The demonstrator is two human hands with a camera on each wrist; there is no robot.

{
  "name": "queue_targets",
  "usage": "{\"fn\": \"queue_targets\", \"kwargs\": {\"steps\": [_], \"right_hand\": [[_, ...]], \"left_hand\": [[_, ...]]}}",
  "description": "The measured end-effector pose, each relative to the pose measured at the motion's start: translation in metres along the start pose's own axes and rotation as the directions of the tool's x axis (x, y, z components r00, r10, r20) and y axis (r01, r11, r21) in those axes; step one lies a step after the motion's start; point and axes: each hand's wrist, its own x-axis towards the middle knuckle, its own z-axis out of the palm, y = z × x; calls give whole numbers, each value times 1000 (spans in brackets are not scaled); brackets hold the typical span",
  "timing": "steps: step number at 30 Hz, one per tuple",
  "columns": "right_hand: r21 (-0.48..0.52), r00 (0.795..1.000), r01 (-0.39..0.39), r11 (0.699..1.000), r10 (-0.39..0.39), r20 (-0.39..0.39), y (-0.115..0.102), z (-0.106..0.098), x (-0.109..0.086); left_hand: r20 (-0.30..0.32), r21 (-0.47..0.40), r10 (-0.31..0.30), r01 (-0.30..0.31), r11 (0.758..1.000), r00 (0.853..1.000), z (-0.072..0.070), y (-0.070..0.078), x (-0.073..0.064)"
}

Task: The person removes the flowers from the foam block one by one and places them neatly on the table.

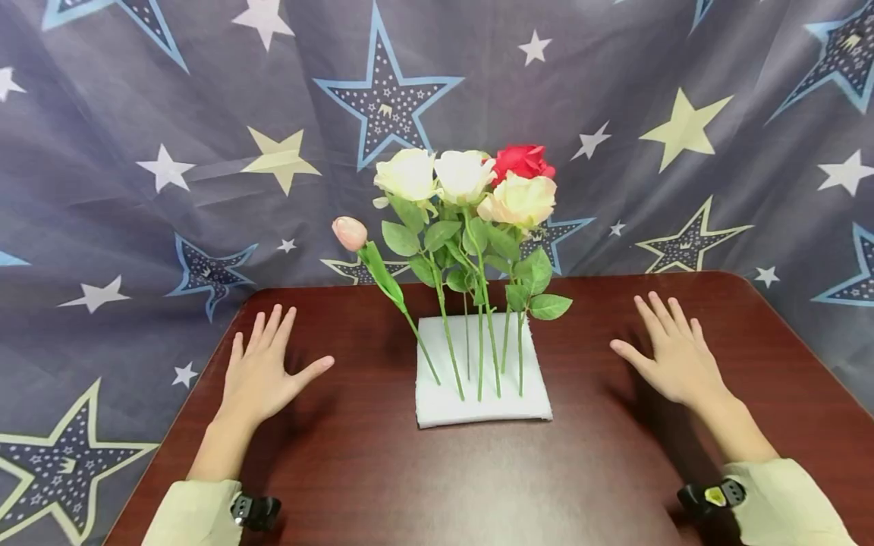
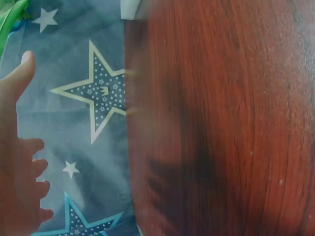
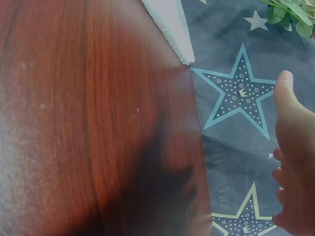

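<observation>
In the head view, several artificial flowers stand in a white foam block (image 1: 437, 409) at the middle of the table. A pink tulip (image 1: 350, 233) leans out to the left. Two white roses rise in the centre, one a white rose (image 1: 407, 174) at the left, with a red rose (image 1: 522, 161) behind a cream-peach rose (image 1: 520, 200) at the right. My left hand (image 1: 262, 379), fingers spread and straight, hovers over the table left of the block. On the other side, my right hand (image 1: 676, 364) is spread likewise. Both palms face down and hold nothing; their shadows fall on the wood.
The dark reddish-brown table (image 1: 492, 485) has rounded far corners. Behind it hangs a grey cloth (image 1: 580, 68) printed with stars. A black strap device (image 1: 256, 512) sits at the left wrist, and another black device (image 1: 710, 497) at the right.
</observation>
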Motion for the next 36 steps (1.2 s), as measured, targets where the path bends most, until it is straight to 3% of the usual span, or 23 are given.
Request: {"fn": "queue_targets", "kwargs": {"steps": [10,21,36], "right_hand": [[31,999,51,998,-51,4,-2,2,5],[76,993,111,991,-114,41,-3,6,8],[135,973,221,966,-229,43,-19,17,14]], "left_hand": [[6,-17,30,-30,999,1000,5,6,4],[13,-76,117,-115,990,993,14,18,12],[70,-137,229,-218,966,971,26,38,24]]}}
